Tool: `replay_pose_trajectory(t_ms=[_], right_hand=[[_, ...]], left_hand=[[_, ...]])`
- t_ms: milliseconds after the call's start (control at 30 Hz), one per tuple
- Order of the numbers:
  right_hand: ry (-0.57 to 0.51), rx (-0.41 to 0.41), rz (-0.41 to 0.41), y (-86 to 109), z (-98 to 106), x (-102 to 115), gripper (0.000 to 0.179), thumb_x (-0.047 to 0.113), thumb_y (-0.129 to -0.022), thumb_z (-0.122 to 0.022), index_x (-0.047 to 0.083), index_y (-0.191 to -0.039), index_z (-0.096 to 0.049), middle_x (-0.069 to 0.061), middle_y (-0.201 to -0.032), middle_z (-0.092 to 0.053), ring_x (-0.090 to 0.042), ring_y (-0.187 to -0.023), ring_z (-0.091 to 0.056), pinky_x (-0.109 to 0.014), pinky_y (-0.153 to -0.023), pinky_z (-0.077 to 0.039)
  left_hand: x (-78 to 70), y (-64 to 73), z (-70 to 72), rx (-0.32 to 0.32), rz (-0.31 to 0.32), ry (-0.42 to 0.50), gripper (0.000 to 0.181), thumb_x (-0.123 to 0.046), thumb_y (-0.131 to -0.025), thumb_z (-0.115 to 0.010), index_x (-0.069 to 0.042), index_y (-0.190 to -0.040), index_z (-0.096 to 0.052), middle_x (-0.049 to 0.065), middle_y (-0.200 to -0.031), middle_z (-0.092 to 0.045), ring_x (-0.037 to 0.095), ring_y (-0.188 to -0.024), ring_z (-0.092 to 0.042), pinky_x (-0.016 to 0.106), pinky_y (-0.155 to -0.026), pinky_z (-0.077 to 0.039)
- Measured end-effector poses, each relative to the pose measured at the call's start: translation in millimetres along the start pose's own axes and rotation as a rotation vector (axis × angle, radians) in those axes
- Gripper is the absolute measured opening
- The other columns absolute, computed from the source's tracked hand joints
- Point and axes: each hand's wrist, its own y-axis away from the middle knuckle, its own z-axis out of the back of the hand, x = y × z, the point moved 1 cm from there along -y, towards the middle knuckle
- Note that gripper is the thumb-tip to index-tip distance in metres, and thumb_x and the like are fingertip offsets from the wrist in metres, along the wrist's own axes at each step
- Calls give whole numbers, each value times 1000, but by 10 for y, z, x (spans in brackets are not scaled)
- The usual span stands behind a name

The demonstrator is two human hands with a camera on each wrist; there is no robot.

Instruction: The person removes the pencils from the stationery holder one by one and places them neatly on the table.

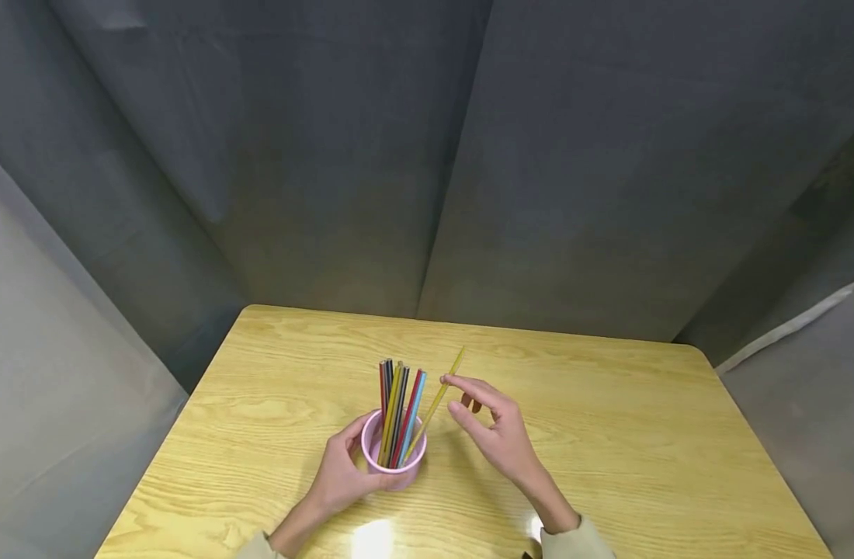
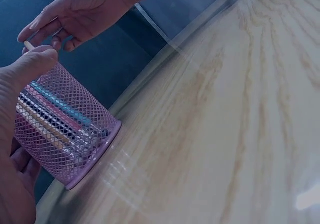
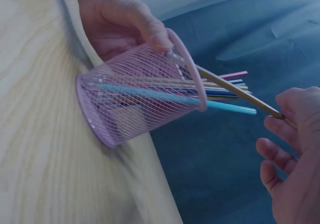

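Note:
A pink mesh pencil cup (image 1: 403,480) stands on the table, holding several coloured pencils (image 3: 230,107) in red, blue, yellow and dark tones. My left hand (image 1: 339,475) grips the cup from its left side, thumb along the near wall. One yellow pencil (image 1: 435,402) leans out to the right over the rim, its lower end inside the cup. At its upper part, my right hand (image 1: 500,431) touches it with the index fingertip, while the thumb stands apart. The right hand's other fingers (image 3: 275,154) are loosely bent.
The wooden table (image 1: 643,435) extends around the cup, with its far edge against a dark grey curtain (image 1: 329,155). Lighter grey cloth (image 1: 50,373) hangs at the left. A small dark object (image 1: 528,555) shows at the bottom edge beside the right sleeve.

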Motion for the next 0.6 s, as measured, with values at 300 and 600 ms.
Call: replay_pose_trajectory(t_ms=[300, 600], right_hand=[[-87, -52, -6, -45, 117, -54, 43, -11, -91, -71, 2, -132, -69, -15, -123, -73, -16, -83, -58, -31, -73, -51], [-118, -118, 10, -34, 142, -47, 46, -13, -86, -76, 1, -129, -70, -7, -117, -75, -24, -77, -55, -28, -71, -50]], left_hand=[[48, -62, -24, 9, -16, 19, 92, -3, -66, -97, -2, -148, -54, 13, -145, -62, 36, -134, -57, 33, -118, -43], [43, -103, -23, 23, -18, 12, 92, -10, -68, -98, -7, -149, -55, 10, -144, -63, 36, -132, -59, 37, -116, -47]])
